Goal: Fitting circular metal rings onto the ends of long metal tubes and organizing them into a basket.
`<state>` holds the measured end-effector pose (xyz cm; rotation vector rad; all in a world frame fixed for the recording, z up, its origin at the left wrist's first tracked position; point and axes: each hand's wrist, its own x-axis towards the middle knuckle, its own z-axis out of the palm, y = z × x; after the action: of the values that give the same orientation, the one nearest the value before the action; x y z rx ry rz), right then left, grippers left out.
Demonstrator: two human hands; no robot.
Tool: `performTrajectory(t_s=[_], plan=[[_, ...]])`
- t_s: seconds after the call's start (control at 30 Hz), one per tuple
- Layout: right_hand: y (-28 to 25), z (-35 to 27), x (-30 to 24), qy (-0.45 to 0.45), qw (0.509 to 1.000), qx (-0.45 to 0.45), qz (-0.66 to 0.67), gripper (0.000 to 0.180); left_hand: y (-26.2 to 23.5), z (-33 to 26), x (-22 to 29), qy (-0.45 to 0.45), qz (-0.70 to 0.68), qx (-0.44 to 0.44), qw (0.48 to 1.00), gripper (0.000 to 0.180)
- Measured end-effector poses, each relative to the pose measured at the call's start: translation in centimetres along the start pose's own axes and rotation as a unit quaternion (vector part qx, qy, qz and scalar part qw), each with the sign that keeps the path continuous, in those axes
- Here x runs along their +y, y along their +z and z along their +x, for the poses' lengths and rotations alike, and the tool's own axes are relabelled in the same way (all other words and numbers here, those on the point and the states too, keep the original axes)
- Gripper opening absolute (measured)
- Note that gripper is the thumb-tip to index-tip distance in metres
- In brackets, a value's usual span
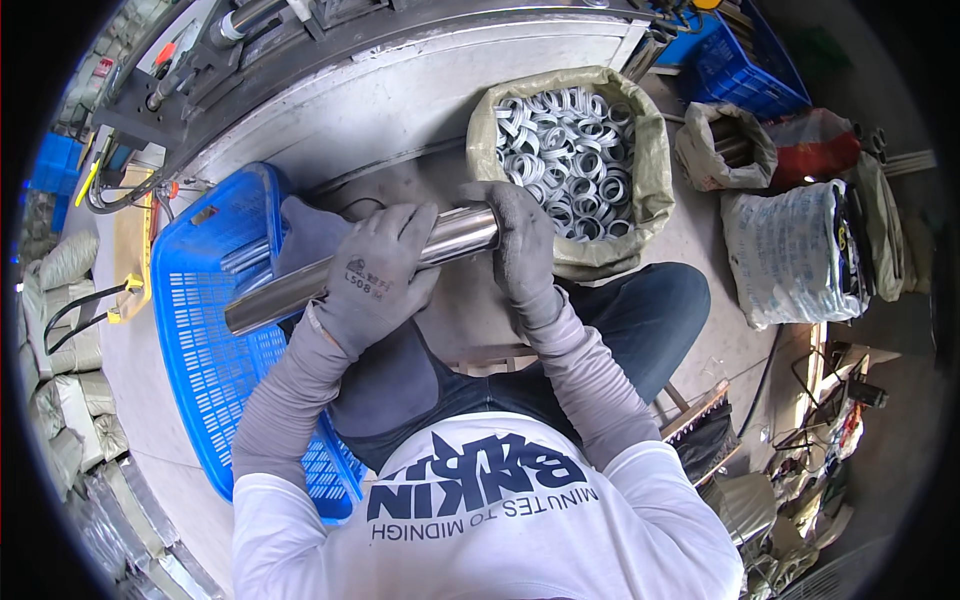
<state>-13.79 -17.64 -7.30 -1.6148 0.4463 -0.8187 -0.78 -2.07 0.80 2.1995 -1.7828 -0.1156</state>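
A shiny metal tube (285, 295) lies slantwise across my lap, its lower end to the left and its upper end to the right. My left hand (378, 268), in a grey glove, is wrapped round the middle of the tube. At the tube's right end my right hand (518, 240), gloved the same way, is closed over it; that end is partly hidden by the fingers. Just beyond my right hand stands an open woven sack (648, 215) full of metal rings (570, 160).
A blue plastic basket (190, 300) with metal tubes in it stands on my left. A workbench with machinery (330, 70) runs along the far side. To the right are a small sack (725, 150), a white woven bag (785, 255) and a blue crate (750, 65).
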Motion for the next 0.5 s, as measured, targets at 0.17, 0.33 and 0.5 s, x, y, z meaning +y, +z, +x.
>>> performTrajectory(t_s=[0.17,0.33,0.5], plan=[[1.2,-0.3,0.0,0.044,0.997,0.044,0.046,0.038,0.4,-0.2,-0.1,0.014,0.005,0.004,1.0,0.069],[2.3,-0.5,-0.8,0.057,0.996,0.062,-0.002,0.023,-0.2,0.1,0.6,0.01,0.027,-0.046,0.999,0.07],[3.1,-0.7,1.8,0.182,0.971,0.056,0.143,0.024,0.7,0.5,0.2,0.037,0.052,-0.036,0.997,0.068]])
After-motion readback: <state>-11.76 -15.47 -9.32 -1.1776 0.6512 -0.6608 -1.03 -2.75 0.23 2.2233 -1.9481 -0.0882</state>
